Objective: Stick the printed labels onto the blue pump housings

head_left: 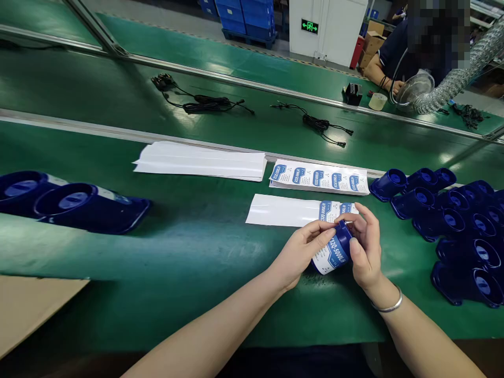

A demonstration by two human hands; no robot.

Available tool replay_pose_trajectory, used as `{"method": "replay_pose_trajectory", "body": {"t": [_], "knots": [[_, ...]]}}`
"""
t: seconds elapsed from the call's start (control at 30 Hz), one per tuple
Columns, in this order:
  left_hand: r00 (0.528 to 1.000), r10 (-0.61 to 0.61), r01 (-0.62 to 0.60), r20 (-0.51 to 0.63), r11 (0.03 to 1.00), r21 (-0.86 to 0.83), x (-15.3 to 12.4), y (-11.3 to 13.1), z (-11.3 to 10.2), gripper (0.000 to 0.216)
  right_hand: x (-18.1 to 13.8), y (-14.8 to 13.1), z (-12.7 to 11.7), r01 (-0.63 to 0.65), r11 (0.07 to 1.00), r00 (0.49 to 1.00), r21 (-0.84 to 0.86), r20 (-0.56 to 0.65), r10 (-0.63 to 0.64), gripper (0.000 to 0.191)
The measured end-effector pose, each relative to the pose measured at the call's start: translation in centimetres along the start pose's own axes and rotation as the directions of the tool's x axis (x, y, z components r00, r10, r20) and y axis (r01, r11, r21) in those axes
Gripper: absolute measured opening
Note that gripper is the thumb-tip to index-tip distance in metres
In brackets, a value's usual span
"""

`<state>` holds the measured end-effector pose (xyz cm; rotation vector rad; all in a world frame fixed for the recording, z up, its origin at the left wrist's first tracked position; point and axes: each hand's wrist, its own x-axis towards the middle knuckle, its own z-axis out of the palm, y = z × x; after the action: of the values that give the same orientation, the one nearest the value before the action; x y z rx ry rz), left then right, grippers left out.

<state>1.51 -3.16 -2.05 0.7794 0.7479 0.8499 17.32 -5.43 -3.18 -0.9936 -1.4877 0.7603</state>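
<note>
Between my two hands is a dark blue plastic housing (345,237), tilted just above the green bench. A white and blue printed label (329,257) lies on its curved side. My left hand (301,252) grips the housing from the left, thumb pressed on the label's upper part. From the right, my right hand (365,249) holds it with the thumb at its rim and the fingers curled behind. Just beyond my hands lies a label sheet (283,210), its left part bare and a few labels at its right end, partly hidden by my fingers.
Several blue housings (449,223) stand at the right, and two labelled ones (94,205) at the left. Farther back lie a label stack (318,177) and blank white sheets (200,160). Black cable bundles (208,104) rest beyond a metal rail. A co-worker (394,58) sits across, near a duct (464,68).
</note>
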Motion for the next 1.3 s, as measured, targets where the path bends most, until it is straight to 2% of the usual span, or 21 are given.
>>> {"method": "replay_pose_trajectory", "body": {"t": [0.13,0.23,0.37,0.5,0.6,0.67,0.7,0.8,0.83,0.9,0.97,1.03,1.13,1.3], "knots": [[0.991,0.113,-0.129,0.075,0.956,0.263,-0.2,0.2,-0.2,0.032,0.0,0.4,-0.1,-0.003,1.000,1.000,0.011,-0.030,0.003,0.055],[0.975,0.188,-0.224,0.122,0.850,0.477,-0.4,0.4,-0.4,0.035,-0.1,0.6,-0.1,-0.019,1.000,0.999,-0.003,-0.042,0.019,0.055],[0.972,0.192,-0.232,0.135,0.693,0.683,-0.6,0.4,-0.4,0.043,-0.2,0.7,-0.1,-0.053,0.998,0.998,-0.046,-0.038,0.051,0.056],[0.964,0.224,-0.245,0.142,0.544,0.802,-0.5,-0.2,0.0,0.058,-0.2,0.7,0.0,-0.056,0.994,0.998,-0.089,-0.029,0.053,0.057],[0.964,0.238,-0.226,0.120,0.490,0.842,-0.4,-0.5,0.1,0.062,-0.1,1.0,-0.1,-0.058,0.992,0.998,-0.112,-0.015,0.056,0.058],[0.974,0.212,-0.191,0.085,0.551,0.812,-0.2,-0.3,0.0,0.068,0.0,1.2,-0.2,-0.070,0.992,0.998,-0.106,-0.009,0.069,0.059],[0.980,0.184,-0.177,0.077,0.624,0.761,-0.2,-0.2,-0.1,0.069,0.1,1.3,-0.2,-0.076,0.993,0.997,-0.094,-0.008,0.076,0.060],[0.995,0.079,-0.096,0.059,0.910,0.404,0.1,0.4,-0.4,0.052,0.4,1.4,-0.4,-0.067,0.997,0.998,-0.026,-0.003,0.067,0.060],[0.998,0.040,-0.050,0.046,0.967,0.248,0.1,0.5,-0.5,0.043,0.4,1.3,-0.4,-0.053,0.999,0.999,-0.004,0.002,0.053,0.060],[0.999,-0.049,0.049,0.009,0.999,-0.013,0.3,0.6,-0.4,0.035,0.4,1.1,-0.3,-0.018,1.000,1.000,0.015,0.023,0.018,0.059],[0.992,-0.128,0.125,-0.006,0.980,-0.155,0.3,0.6,-0.2,0.034,0.4,0.8,-0.2,0.016,1.000,0.999,0.005,0.046,-0.016,0.059],[0.986,-0.164,0.161,0.000,0.963,-0.215,0.3,0.4,0.1,0.035,0.3,0.6,-0.2,0.048,0.999,0.997,-0.018,0.058,-0.047,0.057],[0.991,-0.130,0.127,-0.003,0.972,-0.199,0.1,0.2,0.3,0.034,0.3,0.5,-0.2,0.072,0.996,0.995,-0.059,0.068,-0.068,0.054],[1.000,0.024,-0.023,-0.014,1.000,0.012,-0.1,0.0,0.5,0.029,0.3,0.4,-0.2,0.065,0.994,0.994,-0.083,0.089,-0.057,0.052]]}}
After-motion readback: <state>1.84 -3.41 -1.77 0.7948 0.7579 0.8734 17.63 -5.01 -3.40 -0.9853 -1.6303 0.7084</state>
